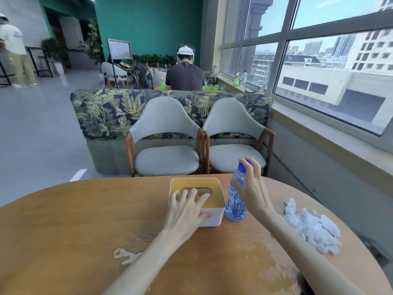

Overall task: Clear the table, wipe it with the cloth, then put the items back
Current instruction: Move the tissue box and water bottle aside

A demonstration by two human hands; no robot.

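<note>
**Gripping box and bottle on the wet tabletop**

Head view: left hand [187, 211] lies over the near corner of the white tissue box [212, 216], fingers [192, 195] spread on its wooden lid by the slot, thumb pressed on the side wall, so it grasps the box. Right hand [254, 188] wraps the upper part of the clear water bottle [235, 206], fingertips at the blue cap [241, 167]. Bottle stands upright on the tabletop [74, 220], just right of the box, nearly touching it. Crumpled white cloth [312, 228] lies on the tabletop to the right, near the edge, apart from the bottle. Wet streaks [136, 250] shine on the wood close to the person. Two grey chairs [165, 143] stand beyond the far edge, a leaf-print sofa [102, 111] behind them.
</note>
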